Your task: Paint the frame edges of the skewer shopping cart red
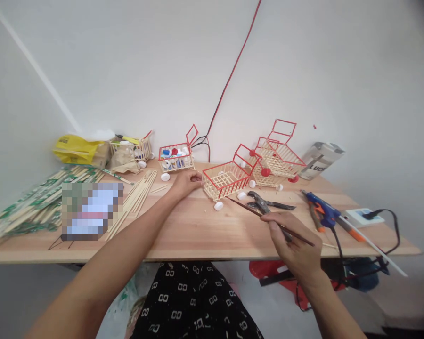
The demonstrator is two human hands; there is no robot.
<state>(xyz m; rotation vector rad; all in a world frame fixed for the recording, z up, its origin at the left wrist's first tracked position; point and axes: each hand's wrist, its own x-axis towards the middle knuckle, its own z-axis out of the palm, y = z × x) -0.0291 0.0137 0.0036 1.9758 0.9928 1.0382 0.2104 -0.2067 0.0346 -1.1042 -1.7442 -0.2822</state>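
Observation:
A miniature shopping cart (233, 187) made of thin wooden sticks, with red-painted rim and handle and white round wheels, stands on the table in front of me. At its left end, my left hand (187, 182) has its fingers curled against the basket's corner. My right hand (298, 245) grips a slim dark paintbrush (247, 208) like a pen. The brush's tip is close to the lower bars on the cart's near side; whether it touches them I cannot tell. Below the brush lies a black-handled tool, perhaps pliers (261, 202), partly hidden by my right hand.
Behind stand a cap-filled cart (176, 160), a larger red-rimmed cart (281, 157) and another cart (141, 149). Bundled sticks (38, 202), loose sticks (136, 197) and a pixelated phone (95, 212) lie left. A blue glue gun (327, 214) and power strip (362, 216) are right.

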